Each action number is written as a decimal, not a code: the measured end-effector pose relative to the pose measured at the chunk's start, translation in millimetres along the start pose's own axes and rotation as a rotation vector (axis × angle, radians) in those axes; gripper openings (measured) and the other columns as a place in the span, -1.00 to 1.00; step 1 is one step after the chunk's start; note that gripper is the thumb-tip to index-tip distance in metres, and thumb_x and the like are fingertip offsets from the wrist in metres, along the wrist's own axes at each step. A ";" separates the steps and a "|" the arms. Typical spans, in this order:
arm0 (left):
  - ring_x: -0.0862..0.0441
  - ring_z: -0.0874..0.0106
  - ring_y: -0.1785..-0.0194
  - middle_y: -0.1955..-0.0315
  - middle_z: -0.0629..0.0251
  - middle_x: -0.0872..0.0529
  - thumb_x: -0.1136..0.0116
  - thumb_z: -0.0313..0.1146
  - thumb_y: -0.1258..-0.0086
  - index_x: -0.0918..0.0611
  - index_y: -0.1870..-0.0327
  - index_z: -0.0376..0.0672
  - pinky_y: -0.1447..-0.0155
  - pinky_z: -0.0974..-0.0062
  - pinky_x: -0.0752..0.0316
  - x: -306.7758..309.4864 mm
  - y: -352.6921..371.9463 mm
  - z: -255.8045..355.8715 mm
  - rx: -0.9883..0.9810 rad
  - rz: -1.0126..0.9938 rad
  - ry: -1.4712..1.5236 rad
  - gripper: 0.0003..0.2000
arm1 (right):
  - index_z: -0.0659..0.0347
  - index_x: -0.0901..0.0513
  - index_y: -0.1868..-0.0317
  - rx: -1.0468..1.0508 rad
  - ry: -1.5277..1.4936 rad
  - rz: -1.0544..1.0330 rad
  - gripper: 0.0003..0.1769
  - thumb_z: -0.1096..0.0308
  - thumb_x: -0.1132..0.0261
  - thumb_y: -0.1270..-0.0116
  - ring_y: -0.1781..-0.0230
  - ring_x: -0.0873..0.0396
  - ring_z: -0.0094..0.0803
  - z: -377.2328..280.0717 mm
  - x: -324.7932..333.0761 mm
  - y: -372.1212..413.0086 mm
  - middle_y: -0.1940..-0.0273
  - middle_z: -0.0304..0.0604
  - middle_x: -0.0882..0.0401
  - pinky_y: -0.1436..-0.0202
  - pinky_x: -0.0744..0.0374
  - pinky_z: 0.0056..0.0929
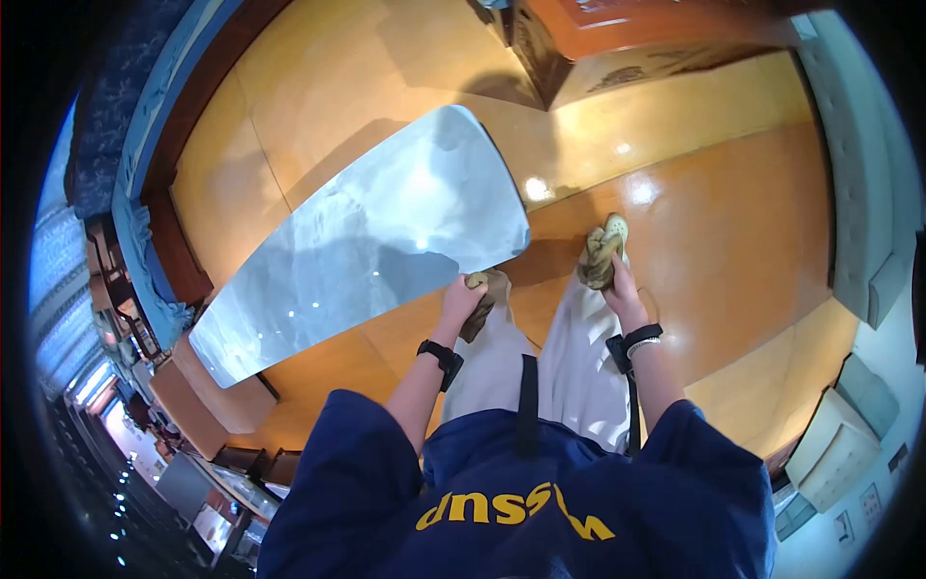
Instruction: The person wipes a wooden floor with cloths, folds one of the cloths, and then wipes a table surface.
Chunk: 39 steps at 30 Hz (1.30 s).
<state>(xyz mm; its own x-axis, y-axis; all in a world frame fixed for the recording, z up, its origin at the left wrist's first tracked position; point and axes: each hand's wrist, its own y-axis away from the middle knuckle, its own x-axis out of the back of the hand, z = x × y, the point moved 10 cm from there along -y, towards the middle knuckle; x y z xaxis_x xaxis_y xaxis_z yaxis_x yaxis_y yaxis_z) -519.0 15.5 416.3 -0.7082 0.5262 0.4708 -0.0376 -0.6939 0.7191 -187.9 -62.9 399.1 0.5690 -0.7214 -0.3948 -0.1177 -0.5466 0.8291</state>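
Observation:
My left hand (464, 300) is closed around a bunched brown cloth (479, 317), right by the near edge of a glossy white table (376, 232). Part of that cloth hangs down in front of my left trouser leg. Out to the right, my right hand (623, 283) grips a second crumpled brown cloth (600, 259). Beyond it shows the toe of my pale clog (616, 228). Both arms reach forward and down, with dark bands at the wrists.
A reddish-brown piece of furniture (627, 29) stands at the far side. Along the right is a pale upholstered sofa (858, 183), with a light armchair (834, 449) nearer. A blue-draped bed (125, 145) lies at the left. The floor (714, 232) is shiny orange-brown.

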 end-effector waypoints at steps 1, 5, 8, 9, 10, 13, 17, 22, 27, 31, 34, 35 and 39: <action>-0.64 0.32 0.25 0.32 0.14 -0.68 -0.25 -0.19 -0.07 -0.58 0.17 -0.30 0.13 0.41 -0.50 3.4 -7.1 -16.3 0.000 0.014 0.059 -0.61 | 0.25 -0.37 -0.17 -0.035 -0.105 0.063 -0.62 0.23 0.05 -0.46 -0.01 -0.53 -0.25 7.0 -7.0 3.7 -0.04 -0.10 -0.51 -0.15 -0.49 -0.25; -0.64 0.29 0.21 0.30 0.14 -0.69 -0.28 -0.16 -0.03 -0.58 0.14 -0.29 0.08 0.38 -0.50 42.9 -17.9 -55.0 0.076 0.004 0.064 -0.56 | 0.20 -0.37 -0.18 -0.128 -0.140 0.107 -0.52 0.06 0.17 -0.46 -0.14 -0.44 -0.19 49.8 -17.0 4.2 -0.13 -0.07 -0.44 -0.24 -0.42 -0.16; -0.64 0.18 0.15 0.30 0.05 -0.68 -0.27 -0.11 -0.02 -0.57 0.17 -0.31 0.02 0.31 -0.48 92.4 -14.0 -57.4 0.120 0.114 0.024 -0.54 | 0.17 -0.38 -0.18 -0.135 -0.064 0.108 -0.43 -0.10 0.14 -0.41 -0.12 -0.45 -0.20 60.2 -36.4 9.9 -0.11 -0.08 -0.45 -0.23 -0.43 -0.18; -0.63 0.16 0.15 0.30 0.03 -0.67 -0.27 -0.10 -0.02 -0.56 0.18 -0.32 0.02 0.30 -0.48 103.5 -18.8 -63.7 0.096 0.156 0.013 -0.54 | 0.16 -0.38 -0.18 -0.138 -0.020 0.122 -0.39 -0.15 0.13 -0.39 -0.11 -0.46 -0.21 61.8 -39.8 13.5 -0.11 -0.09 -0.46 -0.22 -0.43 -0.18; -0.63 0.14 0.15 0.30 0.00 -0.67 -0.26 -0.10 -0.03 -0.56 0.19 -0.33 0.01 0.29 -0.47 114.2 -23.6 -70.4 0.075 0.198 -0.002 -0.54 | 0.14 -0.38 -0.17 -0.121 -0.030 0.048 -0.40 -0.15 -0.02 -0.34 -0.10 -0.46 -0.25 61.9 -51.4 16.9 -0.09 -0.11 -0.46 -0.20 -0.45 -0.22; -0.60 0.07 0.12 0.24 -0.04 -0.63 -0.25 -0.15 -0.04 -0.54 0.15 -0.29 0.03 0.24 -0.48 136.5 -40.5 -88.6 0.132 0.199 0.020 -0.57 | 0.17 -0.38 -0.14 -0.143 0.067 0.067 -0.46 -0.02 -0.17 -0.31 -0.06 -0.49 -0.29 66.1 -59.9 19.0 -0.07 -0.14 -0.47 -0.15 -0.48 -0.26; -0.52 0.02 0.04 0.10 -0.06 -0.50 -0.26 -0.15 -0.08 -0.50 0.05 -0.23 -0.04 0.21 -0.45 166.3 -48.1 -72.7 0.056 0.393 -0.115 -0.54 | 0.25 -0.43 -0.07 -0.002 0.439 0.181 -0.53 0.27 -0.34 -0.20 0.14 -0.57 -0.38 50.1 -50.8 8.4 0.09 -0.14 -0.54 0.08 -0.58 -0.39; -0.43 0.02 -0.04 0.06 -0.06 -0.45 -0.28 -0.09 -0.11 -0.46 -0.03 -0.31 -0.14 0.28 -0.36 169.6 -66.9 -33.7 -0.070 0.498 -0.037 -0.44 | 0.34 -0.48 0.05 -0.021 0.895 0.117 -0.53 0.31 -0.41 -0.06 0.19 -0.58 -0.39 37.2 -105.6 -10.3 0.23 -0.10 -0.59 0.16 -0.56 -0.45; -0.44 0.00 0.00 0.00 -0.11 -0.39 -0.29 -0.19 -0.11 -0.37 -0.15 -0.30 -0.14 0.28 -0.38 83.3 -97.9 7.5 -0.207 0.220 -0.065 -0.39 | 0.29 -0.47 0.03 0.235 1.435 -0.223 -0.51 0.42 -0.37 0.01 0.15 -0.56 -0.14 55.7 -188.3 -64.8 0.21 0.00 -0.56 0.06 -0.53 -0.29; -0.43 -0.06 -0.03 -0.08 -0.19 -0.29 -0.28 -0.27 -0.11 -0.31 -0.20 -0.31 -0.14 0.24 -0.39 32.5 -83.4 34.1 -0.169 0.083 -0.105 -0.36 | 0.21 -0.47 -0.01 0.748 1.636 -0.475 -0.47 0.49 -0.33 0.07 0.08 -0.48 0.03 49.8 -260.2 -87.0 0.10 0.07 -0.45 0.01 -0.50 -0.19; -0.37 -0.15 -0.12 -0.15 -0.26 -0.20 -0.17 -0.51 -0.10 -0.25 -0.24 -0.33 -0.16 0.18 -0.39 23.6 -82.6 40.6 -0.197 0.056 -0.352 -0.38 | 0.17 -0.47 -0.04 1.026 1.722 -0.409 -0.45 0.45 -0.36 0.05 0.03 -0.44 -0.01 22.7 -296.3 -127.1 0.06 0.03 -0.42 -0.05 -0.47 -0.20; -0.37 -0.15 -0.12 -0.15 -0.26 -0.20 -0.17 -0.51 -0.10 -0.25 -0.24 -0.33 -0.16 0.18 -0.39 26.3 -86.6 35.5 -0.192 0.048 -0.358 -0.38 | 0.15 -0.47 -0.05 1.138 1.739 -0.380 -0.44 0.44 -0.36 0.04 0.01 -0.42 -0.02 11.3 -310.2 -135.8 0.06 0.02 -0.42 -0.08 -0.46 -0.20; -0.39 -0.10 -0.09 -0.14 -0.15 -0.26 -0.09 -0.60 -0.07 -0.29 -0.23 -0.26 -0.12 0.19 -0.41 83.1 -114.9 43.7 -0.361 0.252 -0.394 -0.41 | 0.09 -0.47 -0.09 1.137 1.695 -0.217 -0.44 0.39 -0.36 -0.01 -0.02 -0.39 -0.04 -31.8 -351.1 -166.9 0.02 -0.01 -0.42 -0.10 -0.44 -0.20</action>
<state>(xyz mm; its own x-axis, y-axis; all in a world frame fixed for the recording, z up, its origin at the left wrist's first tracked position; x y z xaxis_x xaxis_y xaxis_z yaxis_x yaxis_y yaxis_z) -542.7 160.5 395.2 -0.4139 0.4185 0.8084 -0.1883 -0.9082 0.3738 -342.0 295.1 412.0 0.5897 0.0435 0.8064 0.0756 -0.9971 -0.0016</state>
